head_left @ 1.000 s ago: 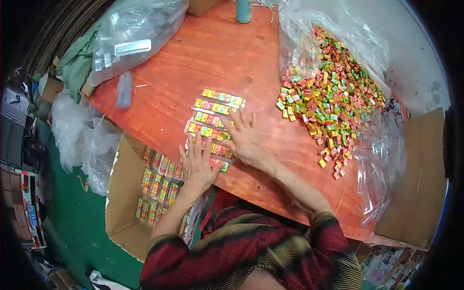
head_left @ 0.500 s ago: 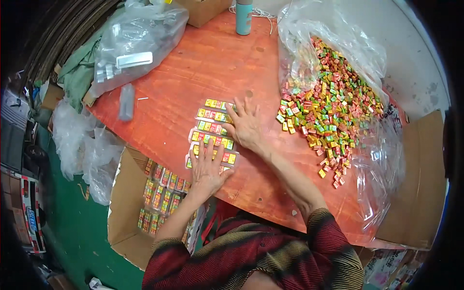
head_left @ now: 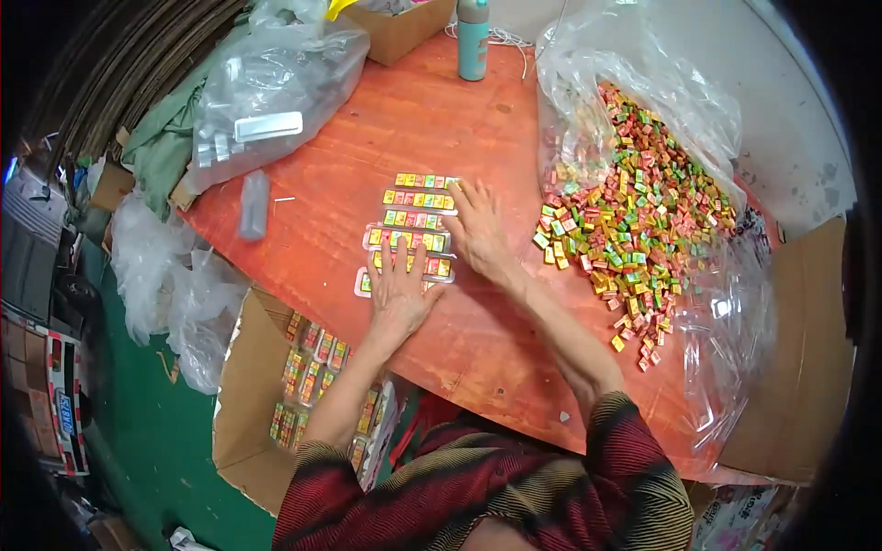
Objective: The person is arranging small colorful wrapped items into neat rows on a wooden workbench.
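Observation:
Several clear plastic trays (head_left: pixel 449 243), each holding a row of small red, yellow and green wrapped pieces (head_left: pixel 418 199), lie stacked front to back in the middle of the red table. My left hand (head_left: pixel 400 301) rests flat on the nearest trays, its fingers apart and partly covering them. At the right ends of the farther trays is my right hand (head_left: pixel 481 237), fingers spread, the tips touching the tray edges. Neither hand grips anything.
A heap of loose wrapped pieces (head_left: pixel 634 220) spills from a clear bag (head_left: pixel 684 110) at right. Empty trays fill another bag (head_left: pixel 276 78) at far left. An open carton (head_left: pixel 241 395) with filled trays stands below the table's left edge. A turquoise bottle (head_left: pixel 473 50) stands at the back.
Both hands and the rows of trays have slid a little away from me across the table. The rows lie closer together. The whole view has shifted slightly.

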The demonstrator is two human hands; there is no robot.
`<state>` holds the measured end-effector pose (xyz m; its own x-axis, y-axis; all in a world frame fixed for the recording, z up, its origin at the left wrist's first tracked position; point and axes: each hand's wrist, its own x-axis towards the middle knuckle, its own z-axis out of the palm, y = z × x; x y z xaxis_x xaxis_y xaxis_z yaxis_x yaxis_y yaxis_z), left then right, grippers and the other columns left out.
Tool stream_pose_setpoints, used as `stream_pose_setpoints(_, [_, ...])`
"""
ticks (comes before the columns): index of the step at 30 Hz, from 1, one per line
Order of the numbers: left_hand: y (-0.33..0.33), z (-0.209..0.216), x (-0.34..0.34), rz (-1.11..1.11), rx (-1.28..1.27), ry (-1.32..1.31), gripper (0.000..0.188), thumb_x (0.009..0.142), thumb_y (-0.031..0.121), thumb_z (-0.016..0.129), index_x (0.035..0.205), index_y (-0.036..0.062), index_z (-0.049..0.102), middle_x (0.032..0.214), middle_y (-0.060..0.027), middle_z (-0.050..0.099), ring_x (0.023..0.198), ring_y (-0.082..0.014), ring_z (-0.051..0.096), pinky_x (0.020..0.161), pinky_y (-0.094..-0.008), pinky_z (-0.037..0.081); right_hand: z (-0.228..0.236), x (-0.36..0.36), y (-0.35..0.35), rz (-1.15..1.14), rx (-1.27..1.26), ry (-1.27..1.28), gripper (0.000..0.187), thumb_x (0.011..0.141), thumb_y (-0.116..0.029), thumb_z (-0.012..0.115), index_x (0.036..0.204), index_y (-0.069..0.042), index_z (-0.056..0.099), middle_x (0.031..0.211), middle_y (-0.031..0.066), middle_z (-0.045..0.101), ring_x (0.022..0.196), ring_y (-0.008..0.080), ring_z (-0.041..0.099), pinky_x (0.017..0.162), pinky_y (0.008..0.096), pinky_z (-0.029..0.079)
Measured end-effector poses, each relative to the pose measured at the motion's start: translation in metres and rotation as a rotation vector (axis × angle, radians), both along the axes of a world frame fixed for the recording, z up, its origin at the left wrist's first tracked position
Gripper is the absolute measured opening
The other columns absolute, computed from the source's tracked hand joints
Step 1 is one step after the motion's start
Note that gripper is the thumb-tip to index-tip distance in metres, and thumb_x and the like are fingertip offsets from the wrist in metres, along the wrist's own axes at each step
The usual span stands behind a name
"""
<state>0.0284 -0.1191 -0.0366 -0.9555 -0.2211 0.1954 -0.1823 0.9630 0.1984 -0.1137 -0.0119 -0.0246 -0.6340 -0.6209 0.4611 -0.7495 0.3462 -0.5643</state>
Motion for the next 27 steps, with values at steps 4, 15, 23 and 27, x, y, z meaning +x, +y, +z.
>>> stream_pose_setpoints(4, [-0.007, 0.0, -0.013, 0.007, 0.005, 0.005, 0.068, 0.08, 0.052, 0.05, 0.131, 0.0072, 0.039, 0.136, -0.0231, 0.03, 0.128, -0.0424, 0.022, 0.1, -0.0601, 0.015, -0.001, 0.039, 0.074, 0.013, 0.138, -0.057, 0.052, 0.085, -0.025, 0.053, 0.129, -0.003, 0.036, 0.132, 0.0179, 0.035, 0.127, 0.0388, 0.025, 0.103, 0.0503, 0.018])
stream_pose_setpoints(15, [-0.031, -0.005, -0.085, 0.043, -0.012, 0.031, 0.065, 0.082, 0.051, 0.048, 0.13, 0.0074, 0.04, 0.135, -0.0235, 0.032, 0.126, -0.0436, 0.024, 0.1, -0.06, 0.017, -0.007, 0.123, 0.19, -0.207, 0.425, -0.095, 0.055, 0.078, -0.03, 0.062, 0.123, -0.002, 0.045, 0.13, 0.0179, 0.038, 0.126, 0.0399, 0.027, 0.101, 0.0568, 0.017])
stream_pose_setpoints(23, [-0.064, -0.004, -0.146, 0.087, -0.084, 0.0, 0.068, 0.084, 0.054, 0.042, 0.134, 0.0087, 0.035, 0.136, -0.0223, 0.031, 0.127, -0.0422, 0.025, 0.102, -0.0593, 0.012, -0.007, 0.135, 0.192, -0.203, 0.488, -0.129, 0.054, 0.076, -0.03, 0.063, 0.121, -0.003, 0.048, 0.13, 0.0188, 0.038, 0.126, 0.0403, 0.027, 0.103, 0.0564, 0.016])
stream_pose_setpoints(27, [-0.083, -0.002, -0.173, 0.14, -0.09, -0.064, 0.069, 0.085, 0.055, 0.038, 0.135, 0.0096, 0.032, 0.138, -0.0215, 0.029, 0.128, -0.0412, 0.024, 0.103, -0.0589, 0.01, -0.005, 0.138, 0.191, -0.204, 0.492, -0.136, 0.053, 0.075, -0.031, 0.064, 0.119, -0.003, 0.049, 0.129, 0.0188, 0.038, 0.125, 0.04, 0.028, 0.102, 0.0564, 0.017])
